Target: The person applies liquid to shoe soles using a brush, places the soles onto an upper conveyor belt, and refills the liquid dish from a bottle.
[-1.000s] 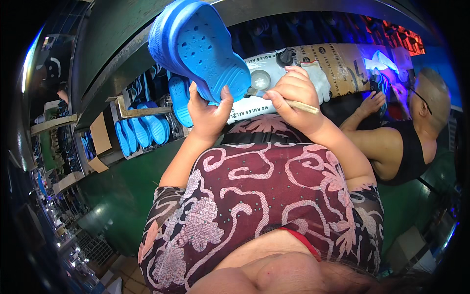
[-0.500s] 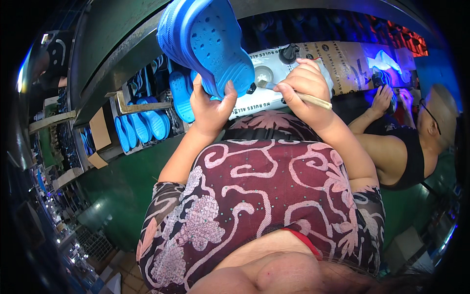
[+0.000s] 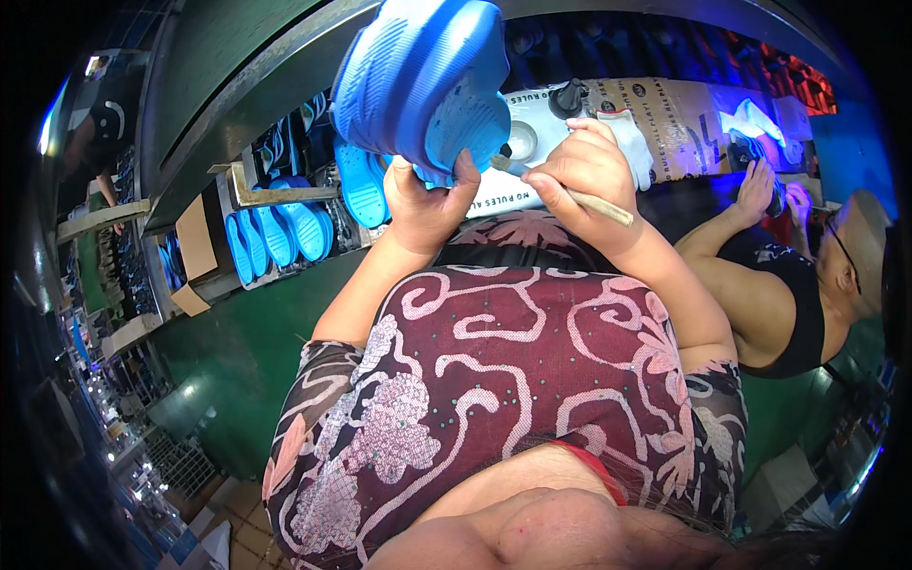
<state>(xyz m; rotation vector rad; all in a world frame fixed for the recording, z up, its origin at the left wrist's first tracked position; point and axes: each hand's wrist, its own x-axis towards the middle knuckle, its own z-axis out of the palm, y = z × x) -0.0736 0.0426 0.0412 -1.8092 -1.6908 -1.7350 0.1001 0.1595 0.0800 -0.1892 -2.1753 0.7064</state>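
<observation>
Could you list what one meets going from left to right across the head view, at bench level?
Blue soles standing in a rack → blue clog in the left hand → right hand holding a brush → co-worker's hands.

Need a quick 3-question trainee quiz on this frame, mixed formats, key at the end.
1. True or false: the left hand holds the blue clog with its ridged sole toward the camera.
2. What does the right hand hold?
A. a pair of scissors
B. a thin brush with a pale handle
C. a roll of tape
3. Fill in: more blue shoes stand in a rack to the person's ____.

Key: 1 true; 2 B; 3 left.
</observation>
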